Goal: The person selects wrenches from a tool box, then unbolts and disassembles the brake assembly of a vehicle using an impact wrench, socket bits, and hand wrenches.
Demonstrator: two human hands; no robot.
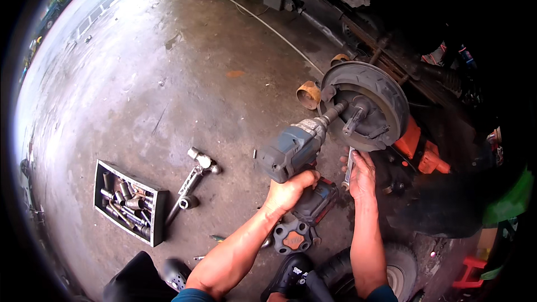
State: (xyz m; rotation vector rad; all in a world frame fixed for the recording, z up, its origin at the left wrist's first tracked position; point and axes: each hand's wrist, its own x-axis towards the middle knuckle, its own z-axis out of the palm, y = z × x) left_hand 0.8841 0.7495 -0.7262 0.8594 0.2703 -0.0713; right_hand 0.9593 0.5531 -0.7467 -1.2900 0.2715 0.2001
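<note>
My left hand [293, 190] is wrapped round the grip of a dark blue-grey cordless impact wrench [292, 148], with its battery below the fist. The tool's long socket [335, 111] reaches to the back plate of a rusty brake drum assembly [394, 86] at the right of centre. Whether the socket sits on a bolt cannot be made out. Just below the drum, my right hand [362, 174] is closed on a silver spanner [351, 168], held nearly upright with its upper end near the drum's lower edge.
A metal tray [158, 218] of sockets stands at left, beside a hammer [202, 162] and a ratchet-like bar with a socket [189, 202]. A grey wheel cap [293, 239] and a tyre [411, 257] lie near my feet. An orange jack [411, 137] stands behind the drum.
</note>
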